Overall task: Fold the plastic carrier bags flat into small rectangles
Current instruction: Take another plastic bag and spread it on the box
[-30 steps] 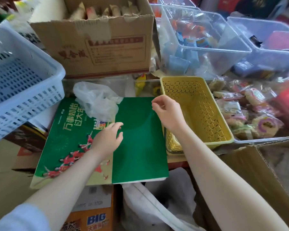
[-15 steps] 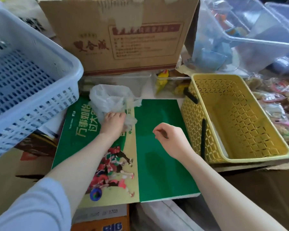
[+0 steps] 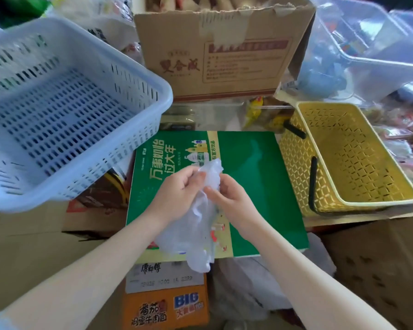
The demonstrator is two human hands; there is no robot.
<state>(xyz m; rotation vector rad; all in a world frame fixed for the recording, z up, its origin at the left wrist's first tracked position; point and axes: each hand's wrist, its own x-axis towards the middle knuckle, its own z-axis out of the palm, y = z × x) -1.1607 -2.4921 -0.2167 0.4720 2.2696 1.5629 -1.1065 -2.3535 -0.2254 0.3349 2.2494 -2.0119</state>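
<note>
Both hands meet over the middle of a green printed carton lying flat, used as the work surface. Left hand has its fingers curled round the upper part of a crumpled clear plastic carrier bag, thumb side pinching near the bag's top. Right hand pinches the same bag just beside the left, fingers bent in against the film. Bag is still bunched, not flat: its top pokes up between the two hands, the rest hangs down toward the person, over the near edge of the carton, its lower end lying over a white label below. Whether the bag touches the carton under the hands cannot be told.

Left of the carton, a pale blue slotted basket sits tilted, nothing visible in it. Right of the carton, touching or just beside its edge, a yellow lattice basket with black handles. Behind the carton, a brown cardboard box with red print and taped flaps, packed items visible at its top. Clear plastic bins at far right back, wrapped snacks beyond the yellow basket. Below the carton, an orange noodle box with "BIG" printed on it, plus white plastic beside it.
</note>
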